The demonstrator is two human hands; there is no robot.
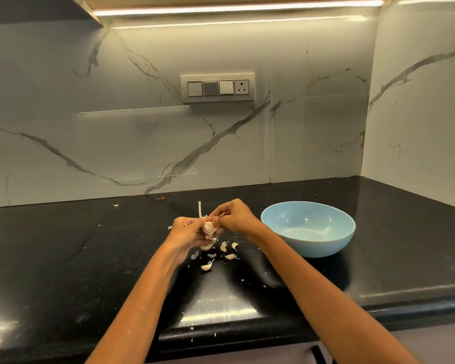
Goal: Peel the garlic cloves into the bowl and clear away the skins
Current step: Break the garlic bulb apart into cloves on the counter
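1. Where the black counter runs toward its far edge under the marble wall, both hands meet above its middle, holding a garlic bulb off the surface.
2. Fingers of the left hand are curled round the bulb from the left side, gripping it.
3. With fingertips closed tight, the right hand pinches the bulb's upper right part; whether it has hold of skin or a clove cannot be told.
4. Roughly upright, the bulb's long axis is near vertical, its pale stalk pointing up toward the far edge.
5. Loose cloves lie on the counter just below the hands, toward the near edge, with papery skins scattered among them.
6. Right of the hands, near but apart from them, stands a light blue bowl, toward the counter's right corner, its inside showing nothing.
7. More skin flecks dot the near edge.
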